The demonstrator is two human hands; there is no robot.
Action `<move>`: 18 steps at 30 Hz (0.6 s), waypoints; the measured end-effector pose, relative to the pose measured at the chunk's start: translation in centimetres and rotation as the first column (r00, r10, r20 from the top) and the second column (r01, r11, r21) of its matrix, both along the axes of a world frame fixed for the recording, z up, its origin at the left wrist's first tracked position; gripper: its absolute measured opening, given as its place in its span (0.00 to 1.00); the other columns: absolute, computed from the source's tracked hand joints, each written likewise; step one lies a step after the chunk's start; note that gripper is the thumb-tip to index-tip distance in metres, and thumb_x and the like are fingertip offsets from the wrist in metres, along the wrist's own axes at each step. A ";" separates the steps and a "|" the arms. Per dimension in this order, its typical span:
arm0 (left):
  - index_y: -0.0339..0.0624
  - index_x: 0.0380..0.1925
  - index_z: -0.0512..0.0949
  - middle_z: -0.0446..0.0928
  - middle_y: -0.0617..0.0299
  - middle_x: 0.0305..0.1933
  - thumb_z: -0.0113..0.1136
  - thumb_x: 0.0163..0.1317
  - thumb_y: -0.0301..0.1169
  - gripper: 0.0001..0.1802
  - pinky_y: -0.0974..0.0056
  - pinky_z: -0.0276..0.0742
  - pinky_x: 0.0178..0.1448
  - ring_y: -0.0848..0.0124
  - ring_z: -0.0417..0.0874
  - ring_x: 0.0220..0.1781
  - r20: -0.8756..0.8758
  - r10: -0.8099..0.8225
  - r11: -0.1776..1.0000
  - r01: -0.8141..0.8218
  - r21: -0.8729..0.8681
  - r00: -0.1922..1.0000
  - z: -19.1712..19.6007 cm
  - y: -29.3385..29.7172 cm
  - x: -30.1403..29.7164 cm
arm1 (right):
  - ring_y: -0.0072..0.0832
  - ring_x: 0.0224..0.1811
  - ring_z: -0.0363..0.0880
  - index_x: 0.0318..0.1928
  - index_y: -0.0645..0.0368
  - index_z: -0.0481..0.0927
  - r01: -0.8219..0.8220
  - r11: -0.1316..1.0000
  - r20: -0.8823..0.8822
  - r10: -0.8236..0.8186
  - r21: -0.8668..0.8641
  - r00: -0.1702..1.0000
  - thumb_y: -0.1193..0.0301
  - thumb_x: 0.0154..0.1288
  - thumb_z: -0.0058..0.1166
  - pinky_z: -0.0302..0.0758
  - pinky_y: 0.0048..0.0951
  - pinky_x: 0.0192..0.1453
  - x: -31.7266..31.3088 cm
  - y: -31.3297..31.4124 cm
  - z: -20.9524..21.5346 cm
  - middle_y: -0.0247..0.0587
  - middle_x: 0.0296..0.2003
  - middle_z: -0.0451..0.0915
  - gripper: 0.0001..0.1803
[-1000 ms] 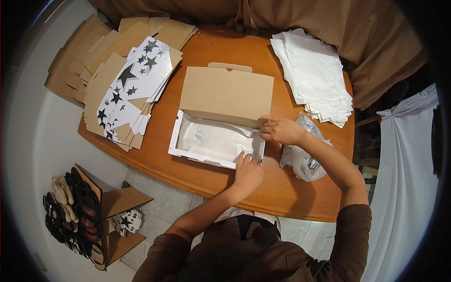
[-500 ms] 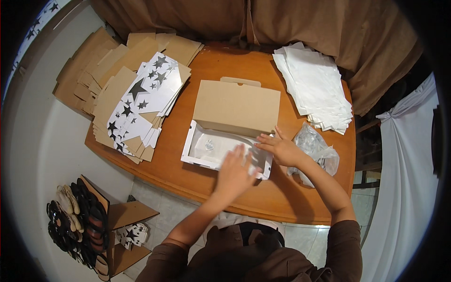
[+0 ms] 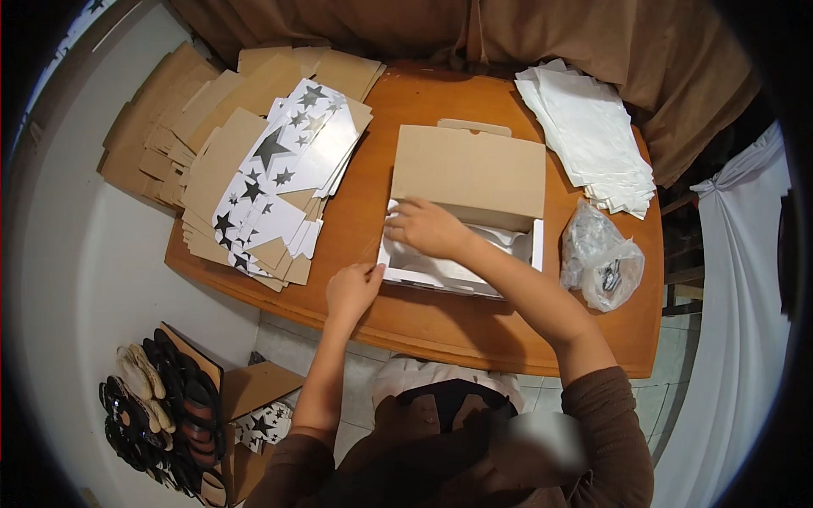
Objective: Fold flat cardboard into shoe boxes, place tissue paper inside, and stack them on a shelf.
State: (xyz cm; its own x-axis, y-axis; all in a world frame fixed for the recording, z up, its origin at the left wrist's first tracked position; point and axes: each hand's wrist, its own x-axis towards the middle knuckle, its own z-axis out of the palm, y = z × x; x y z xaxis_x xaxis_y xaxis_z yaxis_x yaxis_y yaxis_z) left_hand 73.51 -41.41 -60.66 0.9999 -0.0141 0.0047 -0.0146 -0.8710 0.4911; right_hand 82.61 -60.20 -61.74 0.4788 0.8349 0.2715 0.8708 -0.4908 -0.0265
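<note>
The box (image 3: 445,284) stands on the table (image 3: 406,102), its brown lid (image 3: 470,172) swung back toward 12 o'clock and its white-walled tray facing up, with a pale liner (image 3: 436,267) inside. The left hand (image 3: 354,290) is at the box's 8 o'clock corner, the one near the person; its grip is narrow, thumb and fingers drawn together on that corner, so that the rest of the box extends from this hand toward 2 o'clock. The right hand (image 3: 428,229) reaches across the open tray, its forearm crossing the near wall, and lies over the 9 o'clock end; its fingers are slightly parted and bent at the wall there, but I cannot tell whether they pinch the wall or only rest against it. From the right hand, most of the tray runs out toward 3 and 4 o'clock, partly covered by the forearm, and the lid stands at 1 o'clock. A clear plastic bag (image 3: 603,264) sits just beside the box, between 3 and 4 o'clock, with small dark items showing through. White sheets (image 3: 589,135) lie stacked at 2 o'clock from the box. Star-printed card (image 3: 275,182) is heaped at 11 o'clock from the left hand, with plain brown card (image 3: 199,114) beyond it. Sandals (image 3: 161,398) hang on a rack off the table, at 8 o'clock from that hand. A brown curtain (image 3: 584,42) hangs at 12 o'clock, past the far edge.
</note>
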 end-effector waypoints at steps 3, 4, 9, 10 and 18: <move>0.41 0.34 0.83 0.81 0.49 0.33 0.54 0.59 0.51 0.23 0.54 0.76 0.40 0.52 0.82 0.37 -0.337 -0.060 0.998 0.064 0.002 0.940 -0.7 1.1 1.8 | 0.26 0.58 0.70 0.43 0.45 0.81 0.033 0.990 0.137 -0.015 -0.134 0.991 0.68 0.61 0.46 0.57 0.39 0.69 2.1 1.7 0.0 0.26 0.43 0.79 0.12; 0.41 0.34 0.83 0.81 0.49 0.33 0.54 0.59 0.51 0.23 0.54 0.76 0.40 0.52 0.82 0.37 -0.333 -0.062 0.998 0.066 0.001 0.941 -1.0 1.5 2.3 | 0.25 0.57 0.70 0.41 0.44 0.82 0.053 0.978 0.151 -0.023 -0.204 0.988 0.66 0.61 0.47 0.56 0.40 0.69 2.8 2.0 -0.1 0.25 0.41 0.80 0.12; 0.41 0.25 0.82 0.82 0.64 0.22 0.54 0.58 0.45 0.19 0.62 0.77 0.36 0.69 0.84 0.31 -0.545 -0.152 0.982 0.188 0.012 0.824 0.6 0.3 4.4 | 0.23 0.52 0.72 0.35 0.42 0.84 0.064 0.941 0.107 -0.029 -0.334 0.994 0.66 0.61 0.47 0.55 0.41 0.70 4.6 3.3 -0.3 0.22 0.36 0.81 0.11; 0.41 0.24 0.82 0.82 0.66 0.20 0.54 0.58 0.43 0.17 0.63 0.77 0.35 0.72 0.84 0.30 -0.548 -0.142 0.972 0.220 0.078 0.824 0.8 0.0 4.5 | 0.23 0.50 0.73 0.33 0.44 0.84 0.080 0.923 0.120 -0.037 -0.375 0.992 0.67 0.60 0.47 0.54 0.43 0.71 4.7 3.5 -0.1 0.22 0.35 0.81 0.10; 0.39 0.19 0.83 0.80 0.46 0.24 0.50 0.52 0.32 0.14 0.53 0.79 0.35 0.52 0.84 0.29 -0.160 -0.071 0.960 0.111 0.258 0.985 -2.5 -1.5 2.7 | 0.23 0.46 0.75 0.26 0.47 0.84 0.120 0.933 0.120 -0.083 -0.338 0.989 0.68 0.57 0.48 0.38 0.53 0.76 5.8 3.3 0.1 0.20 0.29 0.79 0.10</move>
State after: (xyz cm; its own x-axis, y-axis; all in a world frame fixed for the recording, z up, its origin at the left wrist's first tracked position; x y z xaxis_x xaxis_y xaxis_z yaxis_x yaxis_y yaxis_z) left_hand 76.17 -42.95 -63.20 0.9836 -0.0859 -0.1589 -0.0450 -0.9684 0.2452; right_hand 88.37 -56.94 -61.68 0.5508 0.8342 0.0284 0.8050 -0.5399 0.2461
